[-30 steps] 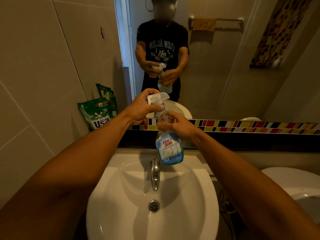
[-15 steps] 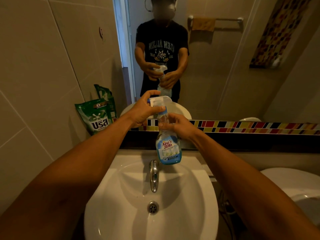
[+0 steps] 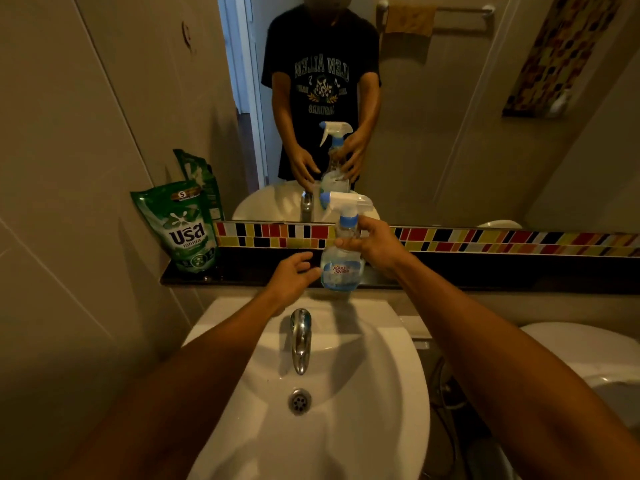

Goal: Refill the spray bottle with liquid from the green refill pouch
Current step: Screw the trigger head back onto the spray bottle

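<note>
My right hand point(image 3: 375, 245) is wrapped around the neck of the spray bottle point(image 3: 341, 263), fingers point(image 3: 346, 242) closed on it just under the blue collar, bottle upright with its base at or just above the dark ledge point(image 3: 242, 275) behind the sink point(image 3: 363, 393); I can't tell if it's touching down. White trigger head point(image 3: 346, 202) is on the bottle, nozzle pointing left. My left hand point(image 3: 294, 275) is loose, fingers spread, holding nothing, fingertips just beside the bottle's lower left side, maybe brushing it, can't say. Green refill pouch point(image 3: 185, 230) stands upright at the ledge's left end, leaning into the corner where the tiled wall meets the mirror point(image 3: 450, 133), well apart from both hands. Chrome faucet point(image 3: 300, 341) sits at the sink's back edge, below and just left of the bottle; drain point(image 3: 300, 400) near the basin middle. Coloured mosaic strip point(image 3: 485, 240) runs along the mirror's bottom edge. White toilet point(image 3: 588, 358) past the sink's right edge.
</note>
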`<state>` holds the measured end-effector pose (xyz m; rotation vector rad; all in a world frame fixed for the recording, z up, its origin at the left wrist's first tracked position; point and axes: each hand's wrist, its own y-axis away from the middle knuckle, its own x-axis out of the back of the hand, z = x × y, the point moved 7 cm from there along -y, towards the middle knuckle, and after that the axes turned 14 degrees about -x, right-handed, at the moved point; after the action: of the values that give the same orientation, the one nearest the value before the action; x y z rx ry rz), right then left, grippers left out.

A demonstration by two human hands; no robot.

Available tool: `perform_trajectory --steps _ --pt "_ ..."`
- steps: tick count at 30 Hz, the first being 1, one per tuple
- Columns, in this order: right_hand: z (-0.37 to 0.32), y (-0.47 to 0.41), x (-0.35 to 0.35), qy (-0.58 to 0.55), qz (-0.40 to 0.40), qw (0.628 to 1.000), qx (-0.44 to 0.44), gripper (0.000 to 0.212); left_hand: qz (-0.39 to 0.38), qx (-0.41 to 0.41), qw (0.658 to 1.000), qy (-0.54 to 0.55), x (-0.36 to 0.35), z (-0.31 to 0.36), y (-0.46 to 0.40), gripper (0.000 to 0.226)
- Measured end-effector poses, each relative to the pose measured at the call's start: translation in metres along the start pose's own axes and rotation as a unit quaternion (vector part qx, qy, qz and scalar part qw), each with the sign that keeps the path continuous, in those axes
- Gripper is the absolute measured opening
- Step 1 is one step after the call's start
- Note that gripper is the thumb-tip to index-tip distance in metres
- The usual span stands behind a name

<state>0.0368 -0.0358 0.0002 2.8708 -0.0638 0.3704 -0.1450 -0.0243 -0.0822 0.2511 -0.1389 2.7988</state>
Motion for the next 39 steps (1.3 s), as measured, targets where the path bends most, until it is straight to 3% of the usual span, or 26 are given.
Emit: perform_trajectory --steps 5,9,20,39 --pt "0.003 -0.011 0.011 0.018 -0.006 1.0 0.003 0.035 0.002 -0.026 1.0 -0.01 -0.032 -0.015 -0.014 0.075" --pt "0.004 -0.017 0.021 0.036 -0.014 0.999 0.004 0.028 -0.012 -0.051 0.999 -0.002 -0.052 -0.023 -0.033 0.071" --pt "0.02 -0.046 0.066 0.026 0.051 0.997 0.044 0.043 -0.004 -0.063 0.997 0.04 -0.099 -0.02 -0.08 0.055" --pt "0.047 -0.084 0.116 0.005 0.123 0.992 0.037 0.046 0.003 -0.048 0.995 0.086 -0.152 -0.036 -0.137 0.054"
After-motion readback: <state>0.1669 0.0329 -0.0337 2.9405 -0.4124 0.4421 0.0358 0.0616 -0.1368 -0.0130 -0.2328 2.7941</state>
